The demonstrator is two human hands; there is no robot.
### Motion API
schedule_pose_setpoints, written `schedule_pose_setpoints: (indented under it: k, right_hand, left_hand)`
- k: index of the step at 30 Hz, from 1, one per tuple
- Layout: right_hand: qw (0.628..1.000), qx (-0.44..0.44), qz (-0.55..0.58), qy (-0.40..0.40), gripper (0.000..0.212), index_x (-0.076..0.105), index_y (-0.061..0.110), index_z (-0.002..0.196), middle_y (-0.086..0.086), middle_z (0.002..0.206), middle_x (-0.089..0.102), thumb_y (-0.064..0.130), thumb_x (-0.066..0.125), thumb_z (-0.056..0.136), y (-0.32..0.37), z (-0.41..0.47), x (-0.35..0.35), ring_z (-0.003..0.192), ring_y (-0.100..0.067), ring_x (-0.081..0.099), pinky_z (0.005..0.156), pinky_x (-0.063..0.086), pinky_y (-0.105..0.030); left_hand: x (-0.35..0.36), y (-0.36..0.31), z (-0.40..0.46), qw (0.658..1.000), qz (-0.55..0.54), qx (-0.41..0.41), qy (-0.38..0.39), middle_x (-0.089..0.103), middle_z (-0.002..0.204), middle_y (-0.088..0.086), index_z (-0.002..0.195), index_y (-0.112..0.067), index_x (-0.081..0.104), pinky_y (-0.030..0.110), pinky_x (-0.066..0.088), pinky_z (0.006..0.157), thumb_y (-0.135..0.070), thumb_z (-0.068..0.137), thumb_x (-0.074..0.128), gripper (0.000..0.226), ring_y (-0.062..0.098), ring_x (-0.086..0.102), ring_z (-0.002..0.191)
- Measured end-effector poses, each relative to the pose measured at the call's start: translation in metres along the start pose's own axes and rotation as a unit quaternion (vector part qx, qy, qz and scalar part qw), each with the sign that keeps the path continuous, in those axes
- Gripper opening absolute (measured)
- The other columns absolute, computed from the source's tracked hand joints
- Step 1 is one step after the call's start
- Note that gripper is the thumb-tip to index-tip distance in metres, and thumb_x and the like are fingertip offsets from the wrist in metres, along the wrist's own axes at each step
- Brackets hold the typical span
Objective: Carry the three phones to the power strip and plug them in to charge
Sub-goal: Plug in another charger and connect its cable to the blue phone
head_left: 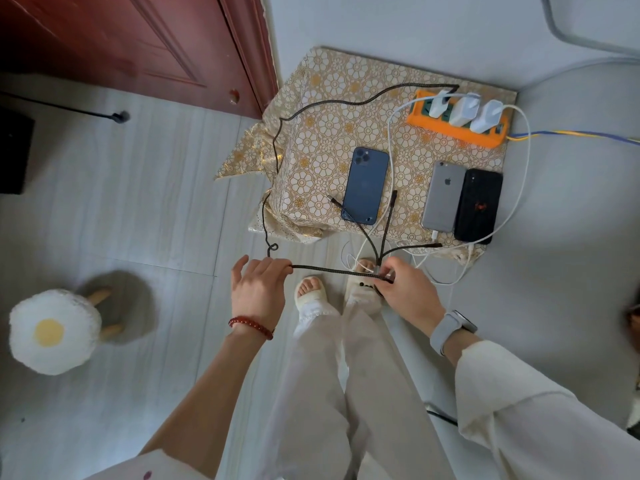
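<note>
Both hands pinch black cable (332,271): left hand (258,289), right hand (407,292); phones beyond.

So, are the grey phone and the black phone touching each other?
Touching. In the head view the grey phone and the black phone lie side by side on the patterned cloth, long edges meeting with no cloth visible between them.

both hands stretching black cable (332,270), three phones

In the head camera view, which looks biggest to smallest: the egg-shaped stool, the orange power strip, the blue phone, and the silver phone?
1. Egg-shaped stool, though it sits nearer the camera.
2. Orange power strip.
3. Blue phone.
4. Silver phone, only slightly smaller than the blue.
</note>
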State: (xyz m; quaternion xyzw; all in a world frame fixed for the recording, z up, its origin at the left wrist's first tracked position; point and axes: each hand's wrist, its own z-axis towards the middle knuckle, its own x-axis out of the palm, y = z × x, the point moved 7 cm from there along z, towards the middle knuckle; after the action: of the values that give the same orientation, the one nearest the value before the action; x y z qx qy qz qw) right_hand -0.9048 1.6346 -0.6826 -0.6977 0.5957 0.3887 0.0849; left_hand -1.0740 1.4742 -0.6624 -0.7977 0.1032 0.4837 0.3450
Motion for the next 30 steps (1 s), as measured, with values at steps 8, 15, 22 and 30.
schedule_pose_setpoints:
  k: [8,15,22,30]
  right_hand:
    - [0.962,0.158,0.087,-0.205,0.020,0.051,0.018,0.106,-0.008,0.108,0.060,0.019,0.043,0.088,-0.031,-0.011,-0.045,0.082,-0.030,0.052,0.069,0.034,-0.032]
    - [0.939,0.134,0.292,-0.124,0.028,0.051,0.018,0.086,-0.011,0.090,0.061,-0.008,0.043,0.082,-0.031,0.007,-0.064,0.064,-0.027,0.063,0.059,0.055,-0.040]
    - [0.530,0.153,0.823,-0.134,0.026,0.044,0.011,0.082,-0.009,0.080,0.045,-0.009,0.028,0.087,-0.019,0.023,-0.081,0.076,-0.023,0.055,0.074,0.050,-0.036]
    - [0.642,0.187,0.723,-0.175,0.022,0.038,0.016,0.080,-0.003,0.059,0.056,0.023,0.031,0.099,-0.025,0.026,-0.068,0.029,-0.008,0.032,0.041,0.031,-0.019]
  left_hand:
    - [-0.006,-0.015,0.002,0.999,-0.007,0.033,-0.035,0.069,0.068,0.007,0.076,-0.007,0.067,0.052,0.041,0.094,-0.006,0.081,0.054,0.014,0.029,0.064,0.066]
    - [-0.009,0.013,0.011,0.999,-0.015,-0.031,-0.039,0.070,0.075,0.010,0.081,-0.005,0.066,0.053,0.033,0.101,-0.001,0.084,0.050,0.016,0.032,0.063,0.074]
    - [0.005,0.049,0.006,0.995,0.028,-0.097,0.024,0.069,0.084,0.010,0.088,-0.010,0.065,0.046,0.025,0.107,-0.006,0.089,0.044,0.021,0.031,0.061,0.086]
    - [0.022,0.081,-0.002,0.966,0.072,-0.225,0.103,0.068,0.091,0.004,0.093,-0.019,0.063,0.046,0.011,0.114,-0.007,0.088,0.037,0.029,0.025,0.059,0.093]
